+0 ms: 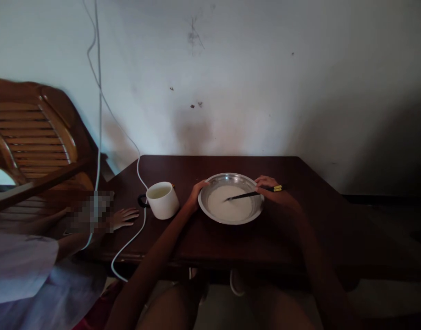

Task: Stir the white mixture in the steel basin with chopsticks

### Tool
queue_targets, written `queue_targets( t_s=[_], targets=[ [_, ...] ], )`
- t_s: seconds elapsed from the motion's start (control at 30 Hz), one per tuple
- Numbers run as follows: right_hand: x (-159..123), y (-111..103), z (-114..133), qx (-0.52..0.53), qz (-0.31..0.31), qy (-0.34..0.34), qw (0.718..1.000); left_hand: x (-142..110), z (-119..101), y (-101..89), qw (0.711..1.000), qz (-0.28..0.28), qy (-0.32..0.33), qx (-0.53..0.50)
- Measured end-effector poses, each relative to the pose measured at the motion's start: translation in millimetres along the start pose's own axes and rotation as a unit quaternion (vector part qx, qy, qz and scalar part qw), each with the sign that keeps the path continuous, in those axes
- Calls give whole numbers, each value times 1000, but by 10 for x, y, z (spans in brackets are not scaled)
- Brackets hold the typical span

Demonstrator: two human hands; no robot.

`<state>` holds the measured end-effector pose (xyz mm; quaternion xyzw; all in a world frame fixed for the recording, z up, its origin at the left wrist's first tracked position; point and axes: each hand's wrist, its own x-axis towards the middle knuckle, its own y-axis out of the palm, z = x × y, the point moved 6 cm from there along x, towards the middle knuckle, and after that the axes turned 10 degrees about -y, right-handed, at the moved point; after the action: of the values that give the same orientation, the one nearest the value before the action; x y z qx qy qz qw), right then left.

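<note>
A shallow steel bowl [202,206] of whitish, batter-like liquid [227,208] sits on the dark table. On its left side, my left hand [197,193] is closed on the rim, thumb on top and the other fingers largely hidden. My right hand [274,195] grips the opposite rim. Black chopsticks [245,195] with gold-banded ends lean across that rim beside my right hand, their tips in the liquid; whether the fingers also hold them is unclear. A white mug [164,206] with a black handle and pale contents stands left of my left hand.
A white cable [141,229] hangs down the wall and crosses the table behind the mug. At the left, another person's hand [124,217] lies flat near the table edge. A wooden slatted chair [35,133] stands farther left. The wall [231,91] borders the table's far edge.
</note>
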<state>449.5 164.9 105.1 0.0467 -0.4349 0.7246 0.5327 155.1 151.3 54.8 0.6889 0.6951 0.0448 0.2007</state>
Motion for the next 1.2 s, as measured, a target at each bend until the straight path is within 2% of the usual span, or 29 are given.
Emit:
queue_targets(
  t_s=[0.07,0.13,0.27,0.37,0.47,0.57,0.63,0.7,0.77,0.83,0.9,0.97,1.07,1.2],
  targets=[
    [-28,-150,-88,-12,-38,19,999,11,15,-10,1000,1,-5,1],
    [-57,-217,-125,1,-28,23,999,21,29,-20,1000,0,-10,1],
    [-47,6,-19,49,48,-1,998,25,34,-9,1000,10,-11,-4],
    [1,133,27,33,33,1,999,26,30,-7,1000,8,-12,-3],
    [-1,4,-2,2,-10,15,1000,28,32,-13,1000,2,-15,1],
    [-43,-112,-1,14,17,23,999,22,26,-7,1000,4,-11,2],
    [-52,-71,48,36,55,10,998,14,18,-5,1000,1,-7,2],
    [-33,7,87,45,64,-4,997,5,13,-3,1000,-4,-7,5],
    [-7,33,81,42,37,-3,998,-2,9,0,1000,-7,-7,6],
    [-4,-23,46,37,2,9,999,-5,8,2,1000,-6,-9,3],
    [-23,-99,25,37,-7,21,999,-4,9,4,1000,0,-10,3],
    [-38,-103,51,48,23,16,998,-3,8,5,1000,5,-8,7],
    [-19,22,115,63,61,-8,996,-5,5,-4,1000,2,-3,6],
    [25,58,48,38,-1,1,999,-14,18,0,1000,-1,-10,1]
  ],
)
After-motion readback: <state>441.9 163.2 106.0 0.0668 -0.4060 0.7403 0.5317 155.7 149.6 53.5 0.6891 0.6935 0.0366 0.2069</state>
